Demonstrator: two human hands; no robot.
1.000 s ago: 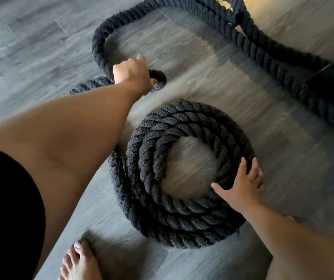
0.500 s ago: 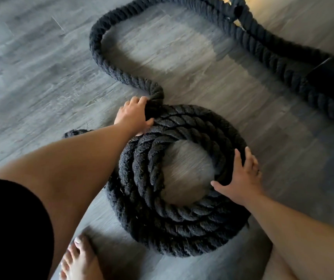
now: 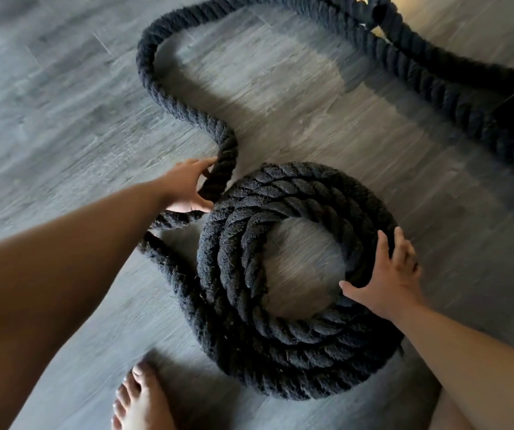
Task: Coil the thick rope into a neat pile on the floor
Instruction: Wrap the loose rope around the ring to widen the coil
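L hand (image 3: pixel 187 189): half closed round the rope (image 3: pixel 223 169). Fingers lie over the far side of a loose strand, thumb on the near side, strand gripped between them. Grip pt sits just beside the coil (image 3: pixel 296 342), at its upper-L outer edge. Beyond the fingertips the strand bends away, runs up and L in a wide loop, then crosses to the far R toward the top edge of view. A second stretch lies alongside it there, well R of this hand. How the two join: can't tell. Below the L wrist another length passes under the forearm and runs down along the coil's L side.

R hand (image 3: pixel 386 280): open, fingers spread and nearly straight, palm down on the coil's R side. Fingers point away from the body over the outer turns. Thumb stretches L, tip at the inner rim of the ring. It presses on the rope, no grip.

Coil lies between the two hands, flat on the floor (image 3: pixel 63 119). Several turns across, more than one layer at the near side; exact count unclear. A patch of floor shows in its centre, just L of the R thumb. Floor: grey wood-grain planks.

Bare foot (image 3: pixel 144 395) at the bottom edge, below the L forearm, near the coil but apart from it.
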